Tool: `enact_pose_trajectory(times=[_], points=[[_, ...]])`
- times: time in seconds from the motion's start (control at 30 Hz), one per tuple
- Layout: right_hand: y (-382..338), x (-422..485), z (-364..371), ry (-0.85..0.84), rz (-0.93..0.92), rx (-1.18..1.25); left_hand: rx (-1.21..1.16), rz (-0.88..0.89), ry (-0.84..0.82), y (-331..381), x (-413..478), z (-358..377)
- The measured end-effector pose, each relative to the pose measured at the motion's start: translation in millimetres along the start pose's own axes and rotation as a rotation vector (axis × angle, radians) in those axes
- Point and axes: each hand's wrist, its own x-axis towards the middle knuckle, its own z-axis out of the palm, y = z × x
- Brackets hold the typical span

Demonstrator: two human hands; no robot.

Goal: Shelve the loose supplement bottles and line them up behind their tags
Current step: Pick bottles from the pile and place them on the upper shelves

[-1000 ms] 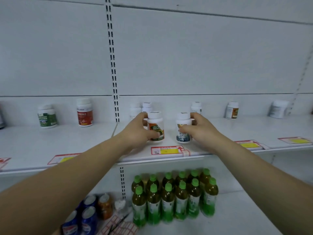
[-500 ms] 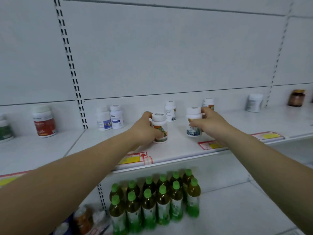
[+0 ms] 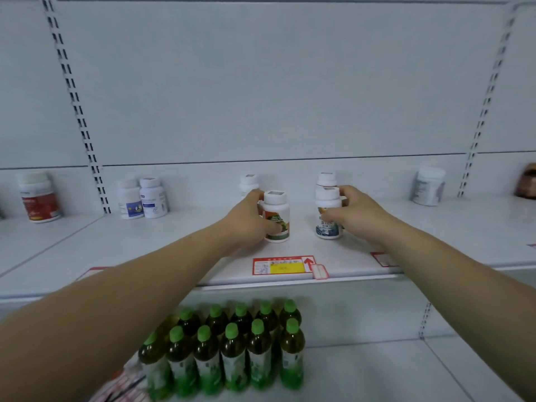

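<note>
My left hand (image 3: pixel 246 219) grips a white bottle with an orange and green label (image 3: pixel 277 217), standing upright on the white shelf (image 3: pixel 174 245) just behind a red and yellow price tag (image 3: pixel 282 266). My right hand (image 3: pixel 358 214) grips a white bottle with a blue label (image 3: pixel 327 217), also upright, a little to the right. A second tag (image 3: pixel 383 259) lies at the shelf edge, partly hidden under my right forearm. Two more white bottles, one (image 3: pixel 249 184) behind my left hand and one (image 3: pixel 326 178) behind the blue-label bottle, stand at the shelf's back.
Further bottles stand along the back: a red-label one (image 3: pixel 40 197) at far left, a pair with blue labels (image 3: pixel 142 197), a grey-label tub (image 3: pixel 429 185) and a brown jar (image 3: pixel 526 181) at right. Several green-capped drink bottles (image 3: pixel 232 346) fill the lower shelf.
Both hands slid their bottles along the shelf to the right, past the first tag. The view panned right, then swung back left a little.
</note>
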Motion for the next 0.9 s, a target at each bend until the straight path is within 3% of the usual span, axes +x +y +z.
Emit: enact_pose_trajectory(times=[0.53,0.73,0.9], points=[[37,7,-68,-0.021,0.062,-0.122,0.201,0.178,-0.06,31,34,66],[56,8,-81,0.027,0.043,-0.078,0.585,0.42,0.113,45,79,99],[66,11,-82,0.052,-0.014,-0.102,0.829,0.407,0.187,47,123,110]])
